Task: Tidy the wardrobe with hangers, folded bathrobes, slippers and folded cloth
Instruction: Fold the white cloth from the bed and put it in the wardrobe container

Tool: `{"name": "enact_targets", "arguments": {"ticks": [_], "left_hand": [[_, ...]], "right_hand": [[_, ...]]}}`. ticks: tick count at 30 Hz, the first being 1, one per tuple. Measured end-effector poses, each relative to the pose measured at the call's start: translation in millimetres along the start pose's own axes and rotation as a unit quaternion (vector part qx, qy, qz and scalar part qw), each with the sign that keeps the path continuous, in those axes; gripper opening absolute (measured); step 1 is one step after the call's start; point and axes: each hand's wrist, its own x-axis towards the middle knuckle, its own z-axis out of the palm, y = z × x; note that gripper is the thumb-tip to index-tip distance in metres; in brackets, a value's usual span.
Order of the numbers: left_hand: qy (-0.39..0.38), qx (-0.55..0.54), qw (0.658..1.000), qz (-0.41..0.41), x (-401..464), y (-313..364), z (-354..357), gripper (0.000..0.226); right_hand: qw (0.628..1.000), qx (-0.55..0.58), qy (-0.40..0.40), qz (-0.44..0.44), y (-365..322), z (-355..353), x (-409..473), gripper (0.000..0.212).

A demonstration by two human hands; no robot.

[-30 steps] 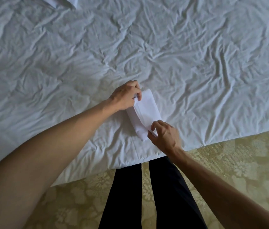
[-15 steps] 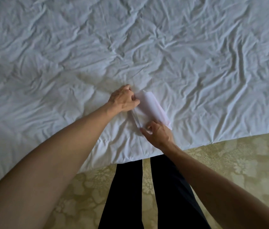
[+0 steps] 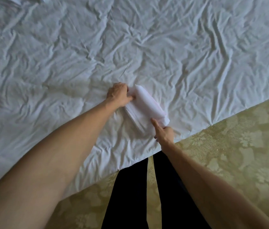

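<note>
A folded white cloth (image 3: pixel 147 108) lies on the wrinkled white sheet of the bed (image 3: pixel 188 52), close to the bed's near edge and straight ahead of the person. It is a narrow, layered bundle, running from its far end on the left down to its near end on the right, with its upper fold raised a little off the layers below.

The left hand (image 3: pixel 118 94) has its grip curled round the far end of the cloth, thumb pressed against the side of the bundle. The right hand (image 3: pixel 164 133) is at the near end: the forefinger lies straight along the cloth's edge, and the other fingers curl under it, so its grip pinches that end.

Below the bed's edge a pale green patterned carpet (image 3: pixel 229 154) shows, with the person's dark trouser legs (image 3: pixel 130 195) standing on it.
</note>
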Motion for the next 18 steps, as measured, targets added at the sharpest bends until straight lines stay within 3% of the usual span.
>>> {"name": "enact_targets", "arguments": {"ticks": [6,10,14,18], "left_hand": [[-0.023,0.010,1.000,0.001,8,1,10,0.051],[-0.042,-0.038,0.998,-0.033,-10,-4,11,0.043],[-0.023,-0.157,0.984,-0.075,-56,-10,-12,0.034],[0.042,-0.263,0.958,-0.112,-114,-10,-53,0.048]], "right_hand": [[0.987,0.160,-0.008,-0.019,1,19,15,0.030],[0.989,0.147,-0.004,-0.012,-6,6,10,0.041],[0.994,0.073,-0.006,-0.075,-47,-26,-23,0.036],[0.989,0.023,-0.025,-0.144,-99,-51,-64,0.040]]}}
